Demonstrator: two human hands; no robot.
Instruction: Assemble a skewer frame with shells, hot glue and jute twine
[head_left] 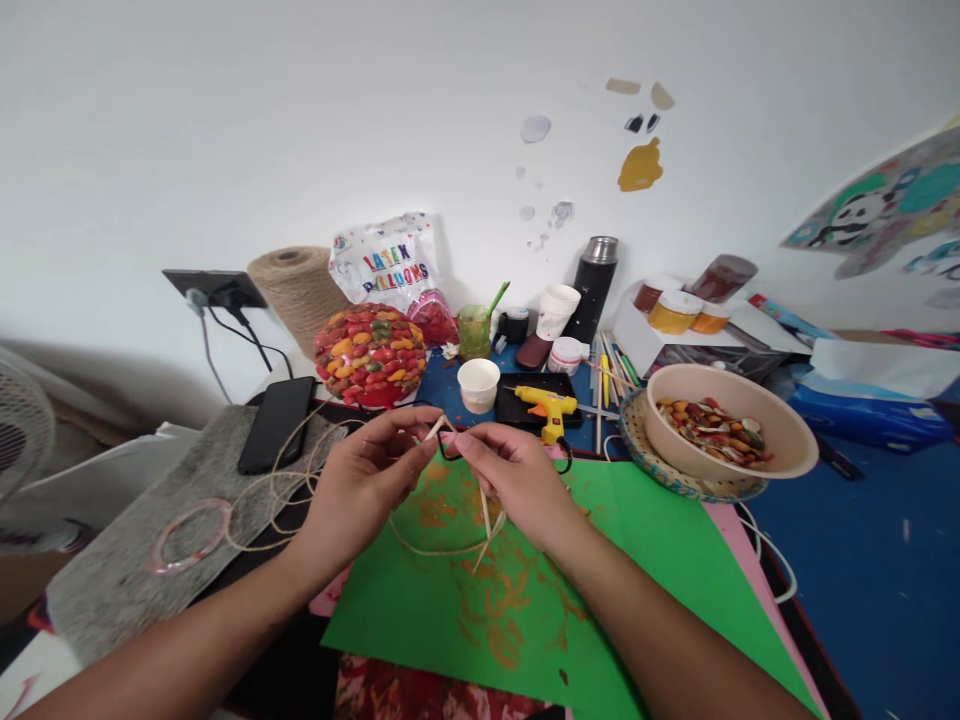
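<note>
My left hand (375, 475) is closed in a pinch on a pale strand of twine (431, 551), close to its fingertips. Facing it, my right hand (517, 475) also pinches the twine, thumb against fingers. A small black piece (448, 447) shows between the two hands; I cannot make out what it is. Below my right hand hang pale thin ends, and the twine curves under both hands over a green sheet (660, 540) smeared with orange-brown. More twine lies in loose loops left of my left hand.
Behind my hands stand a red-and-yellow covered ball (371, 355), a twine spool (296, 295), a paper cup (478, 385) and a yellow glue gun (549, 405). A bowl (787, 440) of coloured pieces sits right. A phone (277, 425) lies left.
</note>
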